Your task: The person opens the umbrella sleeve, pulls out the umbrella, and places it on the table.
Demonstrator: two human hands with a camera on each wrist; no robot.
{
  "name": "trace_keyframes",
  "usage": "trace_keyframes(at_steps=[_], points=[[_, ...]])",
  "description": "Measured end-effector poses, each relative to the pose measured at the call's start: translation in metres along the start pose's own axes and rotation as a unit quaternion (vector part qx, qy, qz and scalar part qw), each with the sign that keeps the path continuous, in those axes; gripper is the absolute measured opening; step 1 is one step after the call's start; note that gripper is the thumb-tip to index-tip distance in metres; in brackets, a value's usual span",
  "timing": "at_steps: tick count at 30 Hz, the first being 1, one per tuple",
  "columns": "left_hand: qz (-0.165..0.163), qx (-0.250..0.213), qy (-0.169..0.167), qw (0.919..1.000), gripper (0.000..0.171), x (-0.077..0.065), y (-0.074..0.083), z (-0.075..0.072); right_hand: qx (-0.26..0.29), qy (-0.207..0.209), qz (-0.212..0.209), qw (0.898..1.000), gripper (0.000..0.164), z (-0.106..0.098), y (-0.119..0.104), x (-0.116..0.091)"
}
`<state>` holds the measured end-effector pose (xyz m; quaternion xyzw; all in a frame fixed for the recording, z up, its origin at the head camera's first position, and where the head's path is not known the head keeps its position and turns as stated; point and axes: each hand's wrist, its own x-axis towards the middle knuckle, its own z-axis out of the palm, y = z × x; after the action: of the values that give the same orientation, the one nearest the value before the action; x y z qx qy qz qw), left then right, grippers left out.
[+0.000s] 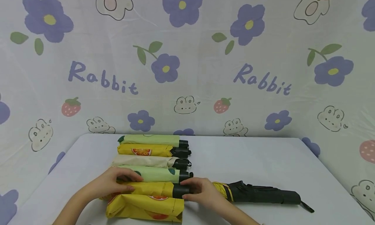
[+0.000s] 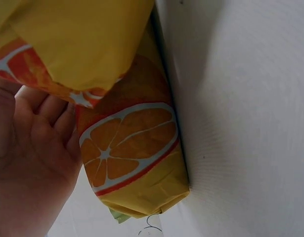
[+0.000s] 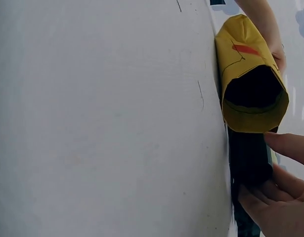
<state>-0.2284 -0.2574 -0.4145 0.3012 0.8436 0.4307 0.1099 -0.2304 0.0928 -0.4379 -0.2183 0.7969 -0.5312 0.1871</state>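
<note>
A folded umbrella in a yellow sleeve (image 1: 152,189) with a black handle (image 1: 179,191) lies crosswise near the table's front. My left hand (image 1: 106,182) grips its sleeved left part, thumb on the near side. At the other end, my right hand (image 1: 205,193) holds the black handle between thumb and fingers. In front lies a yellow umbrella sleeve (image 1: 143,207) printed with orange slices; the right wrist view shows its open mouth (image 3: 255,111), dark inside. Close to the left palm in the left wrist view is a yellow sleeve with an orange slice (image 2: 132,143).
Behind my hands, sleeved umbrellas lie in a row: light green (image 1: 155,175), cream (image 1: 146,161), yellow (image 1: 146,150) and another light green (image 1: 152,139). A bare black-and-yellow folded umbrella (image 1: 263,193) lies right on the white table (image 1: 249,163). A patterned cloth (image 1: 199,56) hangs behind.
</note>
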Motion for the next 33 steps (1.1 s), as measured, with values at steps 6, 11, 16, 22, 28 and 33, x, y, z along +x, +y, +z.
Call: trace_keyframes(at_steps=[6, 11, 16, 22, 28, 33], points=[[-0.001, -0.003, -0.001, 1.0000, 0.033, 0.0010, -0.0007, 0.0003, -0.026, -0.006, -0.025, 0.999, 0.040, -0.0009, 0.0002, 0.0023], [0.000, -0.004, -0.001, 1.0000, 0.032, 0.0008, -0.0028, 0.0007, -0.047, 0.002, -0.020, 0.999, 0.039, 0.0001, -0.0011, 0.0042], [0.008, 0.004, -0.001, 1.0000, 0.032, 0.0008, -0.0038, 0.0008, -0.059, 0.006, -0.023, 0.998, 0.036, -0.0003, -0.0010, 0.0048], [0.004, 0.007, -0.004, 1.0000, 0.033, 0.0010, -0.0022, 0.0003, -0.048, 0.007, -0.026, 0.998, 0.035, -0.0001, -0.0009, 0.0035], [0.007, 0.005, -0.011, 0.9999, 0.033, -0.0003, 0.0020, -0.0010, -0.042, 0.010, -0.027, 0.999, 0.034, 0.0000, -0.0035, 0.0015], [0.000, 0.005, -0.015, 0.9999, 0.035, -0.0011, 0.0018, -0.0020, -0.043, 0.019, -0.030, 0.998, 0.034, 0.0008, -0.0069, 0.0004]])
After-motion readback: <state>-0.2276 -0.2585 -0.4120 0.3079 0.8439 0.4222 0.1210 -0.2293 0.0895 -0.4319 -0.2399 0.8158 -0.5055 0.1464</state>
